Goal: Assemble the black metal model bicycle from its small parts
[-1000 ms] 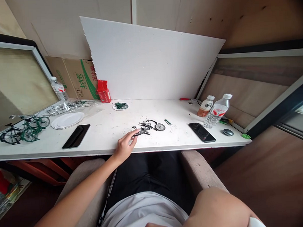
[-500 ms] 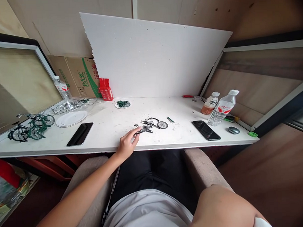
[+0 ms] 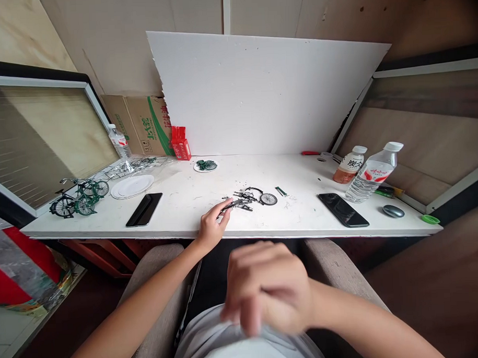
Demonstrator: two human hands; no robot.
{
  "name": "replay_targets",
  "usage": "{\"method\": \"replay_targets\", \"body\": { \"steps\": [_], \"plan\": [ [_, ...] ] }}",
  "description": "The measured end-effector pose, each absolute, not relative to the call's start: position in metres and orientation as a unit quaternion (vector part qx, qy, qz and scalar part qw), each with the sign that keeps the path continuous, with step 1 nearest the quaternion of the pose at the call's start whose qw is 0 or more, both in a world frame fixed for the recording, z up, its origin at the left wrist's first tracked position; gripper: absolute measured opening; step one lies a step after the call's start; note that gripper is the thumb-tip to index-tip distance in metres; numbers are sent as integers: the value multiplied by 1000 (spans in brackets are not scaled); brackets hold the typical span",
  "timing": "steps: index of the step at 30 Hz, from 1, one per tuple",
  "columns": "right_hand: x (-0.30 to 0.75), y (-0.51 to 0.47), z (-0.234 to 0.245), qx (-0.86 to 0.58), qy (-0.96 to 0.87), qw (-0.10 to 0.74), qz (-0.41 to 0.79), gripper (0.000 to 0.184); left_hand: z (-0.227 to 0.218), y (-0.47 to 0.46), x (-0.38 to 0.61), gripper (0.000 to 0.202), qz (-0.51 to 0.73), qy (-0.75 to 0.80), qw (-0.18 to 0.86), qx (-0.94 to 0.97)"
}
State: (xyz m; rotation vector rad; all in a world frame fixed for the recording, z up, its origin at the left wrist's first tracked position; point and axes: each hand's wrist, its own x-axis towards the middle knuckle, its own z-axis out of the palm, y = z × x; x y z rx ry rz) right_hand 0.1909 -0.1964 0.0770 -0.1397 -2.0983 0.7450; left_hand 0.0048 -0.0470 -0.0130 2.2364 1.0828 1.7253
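At the front of the white desk, my left hand [image 3: 212, 227] is closed, thumb and fingers pinching a black model bicycle part [image 3: 234, 204]. Its exact shape is hard to make out. Just beyond lie other small black parts, with a spoked wheel [image 3: 268, 199] and a curved strip [image 3: 255, 189] among them. A small green piece [image 3: 280, 191] rests to their right. My right hand [image 3: 270, 285] is over my lap, in front of the desk edge, with fingers curled downward and smeared by motion; whether it holds anything does not show.
Assembled model bicycles [image 3: 81, 197] stand at the left. Near them are white plates [image 3: 131, 187], a phone [image 3: 144, 209] and a water bottle [image 3: 120, 141]. At the right are another phone [image 3: 343, 210], two bottles [image 3: 374, 172] and a mouse [image 3: 393, 210]. A plate [image 3: 196, 169] at the back holds green parts.
My right hand has come up into view over my lap. The left hand keeps its pinch on the black part. The whole view has shifted, so the desk appears further right.
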Motion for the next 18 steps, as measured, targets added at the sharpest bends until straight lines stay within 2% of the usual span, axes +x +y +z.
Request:
{"method": "replay_targets", "body": {
  "steps": [1, 3, 6, 10, 18],
  "plan": [
    [184, -163, 98, -103, -822, 471, 302, 46, -12, -47, 5, 33, 572, 366, 67, 731],
    [178, -109, 110, -212, -784, 525, 253, 50, -11, -47, 5, 34, 580, 384, 77, 714],
    [183, -61, 73, -332, -733, 559, 200, 41, -10, -46, 6, 34, 598, 396, 68, 694],
    [190, -36, 26, -343, -760, 527, 164, 27, -10, -44, 5, 37, 597, 379, 60, 704],
    [181, -31, 22, -363, -735, 543, 183, 26, -11, -39, 3, 38, 600, 369, 57, 707]
  ]
}}
